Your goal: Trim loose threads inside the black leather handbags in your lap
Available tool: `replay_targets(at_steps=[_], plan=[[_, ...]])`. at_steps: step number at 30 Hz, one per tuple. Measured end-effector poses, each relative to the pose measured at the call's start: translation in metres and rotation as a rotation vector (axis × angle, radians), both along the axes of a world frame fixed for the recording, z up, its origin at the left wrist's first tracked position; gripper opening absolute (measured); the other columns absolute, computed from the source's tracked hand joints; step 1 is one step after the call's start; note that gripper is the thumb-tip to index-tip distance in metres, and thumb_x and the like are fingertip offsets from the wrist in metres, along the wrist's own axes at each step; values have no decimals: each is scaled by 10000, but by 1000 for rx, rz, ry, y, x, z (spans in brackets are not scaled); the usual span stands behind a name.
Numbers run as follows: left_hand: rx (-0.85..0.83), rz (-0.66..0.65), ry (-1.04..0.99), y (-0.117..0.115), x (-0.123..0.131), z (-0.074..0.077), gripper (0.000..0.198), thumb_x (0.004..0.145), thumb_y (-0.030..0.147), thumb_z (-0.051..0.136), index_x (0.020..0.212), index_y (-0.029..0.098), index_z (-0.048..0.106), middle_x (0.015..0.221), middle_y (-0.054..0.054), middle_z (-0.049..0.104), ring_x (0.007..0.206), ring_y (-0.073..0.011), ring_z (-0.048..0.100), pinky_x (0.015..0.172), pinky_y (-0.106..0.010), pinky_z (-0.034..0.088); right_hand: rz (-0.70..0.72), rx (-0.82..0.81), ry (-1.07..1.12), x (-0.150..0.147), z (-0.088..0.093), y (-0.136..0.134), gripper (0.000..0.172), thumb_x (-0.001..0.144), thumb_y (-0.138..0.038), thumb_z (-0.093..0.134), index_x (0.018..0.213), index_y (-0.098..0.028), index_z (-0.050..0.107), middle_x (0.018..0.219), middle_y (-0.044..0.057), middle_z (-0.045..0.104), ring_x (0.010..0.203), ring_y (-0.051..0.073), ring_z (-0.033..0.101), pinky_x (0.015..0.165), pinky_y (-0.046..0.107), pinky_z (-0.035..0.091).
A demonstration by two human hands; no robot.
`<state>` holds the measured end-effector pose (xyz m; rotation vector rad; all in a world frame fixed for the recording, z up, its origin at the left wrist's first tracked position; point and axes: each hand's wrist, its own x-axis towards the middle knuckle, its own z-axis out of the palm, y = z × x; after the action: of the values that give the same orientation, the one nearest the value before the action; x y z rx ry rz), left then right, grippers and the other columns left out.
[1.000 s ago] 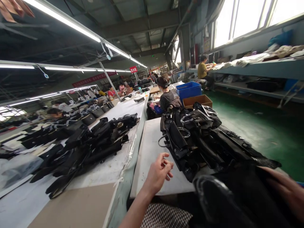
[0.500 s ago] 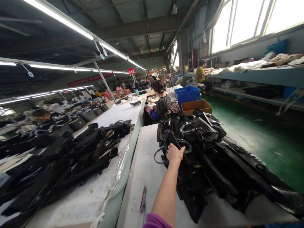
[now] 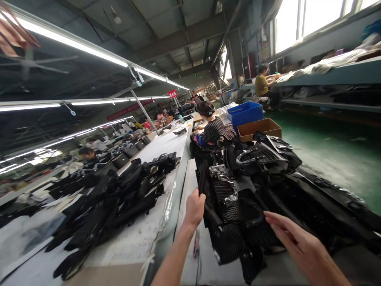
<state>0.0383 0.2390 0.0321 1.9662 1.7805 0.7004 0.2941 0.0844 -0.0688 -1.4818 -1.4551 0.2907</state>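
Note:
My left hand (image 3: 195, 207) is closed on the left edge of a black handbag (image 3: 224, 190), which lies open on the pale table. The bag has a ribbed, crocodile-like panel and a handle (image 3: 231, 191) that looks wrapped in clear plastic. To the right of this bag my right hand (image 3: 293, 238) is stretched out with its fingers straight. Its fingertips are beside the black material; whether they touch it I cannot tell. More black bags (image 3: 263, 157) are heaped behind and to the right.
A pink-handled tool (image 3: 195, 243) lies near my left forearm. Across the gap at left, a long white table (image 3: 143, 238) carries more black bag pieces (image 3: 119, 202). Ahead sits a person in a striped top (image 3: 212, 129), beside a blue bin (image 3: 245, 114) and a cardboard box (image 3: 262, 130).
My left hand has shifted from the handle area to the bag's left edge, and the bag now lies spread, showing its ribbed panel. My right hand has come into view. The camera has turned left.

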Motion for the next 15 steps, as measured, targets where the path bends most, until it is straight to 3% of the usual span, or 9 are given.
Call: replay_targets(at_steps=[2, 4, 6, 8, 12, 15], plan=[[65, 1, -22, -39, -26, 23, 175, 887, 146, 432, 842, 164, 600, 740, 8, 627, 722, -154, 596, 688, -253, 459, 12, 9, -18, -42, 24, 17, 397, 962, -425, 425, 1316, -256, 487, 1289, 80, 601, 939, 215, 686, 828, 352, 589], [104, -3, -29, -81, -48, 44, 186, 870, 168, 409, 831, 179, 590, 730, 13, 613, 720, -162, 582, 671, -245, 443, 43, 102, -30, -82, 43, 26, 427, 963, -392, 420, 1347, -206, 414, 1392, 126, 490, 1197, 278, 549, 988, 468, 493], [112, -28, -16, -123, -67, 59, 183, 862, 198, 410, 817, 193, 588, 726, 13, 604, 709, -170, 576, 649, -245, 440, 79, 132, -46, -114, 54, 23, 474, 940, -401, 474, 1349, -179, 383, 1375, 157, 474, 1252, 309, 485, 1014, 513, 453], [112, -97, 41, -162, -83, 68, 180, 846, 195, 414, 802, 205, 588, 740, 6, 615, 710, -180, 587, 643, -249, 447, 163, 80, -56, -138, 57, 9, 401, 934, -384, 489, 1265, -165, 434, 1240, 164, 544, 1133, 307, 564, 929, 497, 504], [116, -167, 174, -224, -118, 64, 249, 813, 129, 398, 884, 236, 611, 812, 0, 653, 748, -180, 632, 682, -250, 480, 479, -93, -70, -163, 54, -40, 117, 926, -290, 476, 968, -193, 525, 923, 71, 636, 811, 218, 659, 675, 325, 545], [93, -145, 236, -260, -144, 45, 304, 800, 100, 415, 946, 262, 627, 823, 6, 675, 733, -175, 655, 676, -239, 498, 713, -237, -177, -174, 55, -81, 145, 906, -250, 473, 785, -196, 532, 759, 33, 648, 694, 196, 655, 600, 273, 494]])
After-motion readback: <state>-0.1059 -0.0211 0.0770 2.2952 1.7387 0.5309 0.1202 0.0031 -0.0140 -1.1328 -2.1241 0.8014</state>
